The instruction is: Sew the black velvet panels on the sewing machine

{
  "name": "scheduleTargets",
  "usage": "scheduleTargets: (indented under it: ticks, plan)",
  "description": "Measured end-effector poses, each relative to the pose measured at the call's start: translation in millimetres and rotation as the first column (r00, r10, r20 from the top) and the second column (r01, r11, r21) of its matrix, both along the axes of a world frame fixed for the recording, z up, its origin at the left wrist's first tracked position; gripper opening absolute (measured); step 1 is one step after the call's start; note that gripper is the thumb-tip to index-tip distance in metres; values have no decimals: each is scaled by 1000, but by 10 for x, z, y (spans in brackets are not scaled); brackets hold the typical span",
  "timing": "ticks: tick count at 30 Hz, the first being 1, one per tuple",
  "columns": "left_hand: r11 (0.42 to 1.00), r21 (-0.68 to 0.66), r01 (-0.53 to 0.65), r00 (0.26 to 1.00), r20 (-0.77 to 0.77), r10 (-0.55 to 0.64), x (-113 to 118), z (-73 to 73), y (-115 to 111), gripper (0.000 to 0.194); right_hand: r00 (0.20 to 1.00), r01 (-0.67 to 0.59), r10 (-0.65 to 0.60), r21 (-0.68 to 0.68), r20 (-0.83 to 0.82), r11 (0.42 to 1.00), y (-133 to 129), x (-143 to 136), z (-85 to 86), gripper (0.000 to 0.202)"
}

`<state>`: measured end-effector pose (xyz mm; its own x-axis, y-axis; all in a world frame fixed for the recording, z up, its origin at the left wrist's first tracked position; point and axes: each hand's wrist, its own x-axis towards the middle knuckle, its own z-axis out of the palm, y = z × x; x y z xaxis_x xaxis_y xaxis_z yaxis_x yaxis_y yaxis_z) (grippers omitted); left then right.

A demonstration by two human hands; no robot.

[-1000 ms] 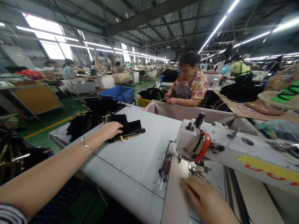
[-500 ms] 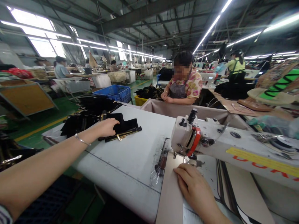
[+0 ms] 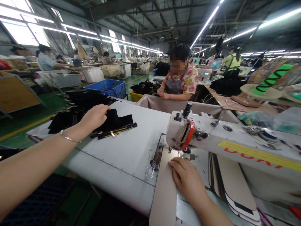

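Fabric [image 3: 118, 121], matte black with a gold zipper [image 3: 114, 133], lies by the curled left hand [image 3: 96, 116], grip impossible to tell; the right hand [image 3: 188, 174] rests, unclenched, on a smooth, long beige strip [image 3: 163, 194].

We get cool light from the tubes [image 3: 204, 27] overhead and from windows [image 3: 14, 34] at left, which glare to blank white, while the roof [image 3: 113, 11] is dim, the table [image 3: 127, 150] takes soft light, far details look fuzzy and shapes stretch towards the edges.
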<state>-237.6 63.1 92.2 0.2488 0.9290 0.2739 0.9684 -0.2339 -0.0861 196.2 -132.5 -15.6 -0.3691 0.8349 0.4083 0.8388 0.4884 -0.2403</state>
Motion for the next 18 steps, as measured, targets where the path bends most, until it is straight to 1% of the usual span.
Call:
scheduleTargets:
  ticks: [3,5,6,7,9,11,12,13,14,15,16,17,18]
  plan:
    - [996,-90,28,998,-51,-33,-23,-86,6,42,1000,4,-4,-16,2,1000,-1,-2,10,28]
    - [991,-131,33,996,-81,-43,-21,-129,-1,35,1000,-1,1,-20,-3,1000,-1,1,9,28]
    - [992,-126,25,995,-92,-37,-16,-121,-4,32,1000,-5,5,-17,-7,1000,-1,4,8,29]
    - [995,-104,12,995,-99,-23,-7,-89,-10,31,1000,-8,8,-14,-11,1000,-1,6,8,29]
    - [1000,-19,-19,995,-96,17,38,32,-52,32,1000,-7,7,-11,-15,1000,-4,6,13,30]
    - [995,93,-41,996,-74,48,144,161,-188,36,1000,6,-6,-19,-13,1000,-9,-4,29,29]
    - [990,136,-27,998,-56,35,230,197,-311,40,1000,22,-22,-23,-9,999,-13,-13,40,30]
    - [988,157,10,999,-43,-3,337,202,-475,44,999,41,-42,-22,-5,999,-16,-23,50,32]
    - [984,153,90,996,-16,-89,464,173,-674,45,998,58,-58,-17,3,998,-19,-34,59,34]
    - [972,85,219,975,1,-220,605,112,-898,48,997,71,-71,-8,12,997,-20,-42,65,37]
    - [926,-16,378,926,16,-377,752,30,-1126,50,997,80,-80,2,22,997,-21,-48,66,39]
    - [855,-103,508,861,54,-505,898,-63,-1336,49,996,80,-81,12,34,997,-21,-51,63,40]
    - [774,-197,602,798,116,-591,1036,-153,-1504,46,996,76,-77,21,45,997,-20,-49,56,41]
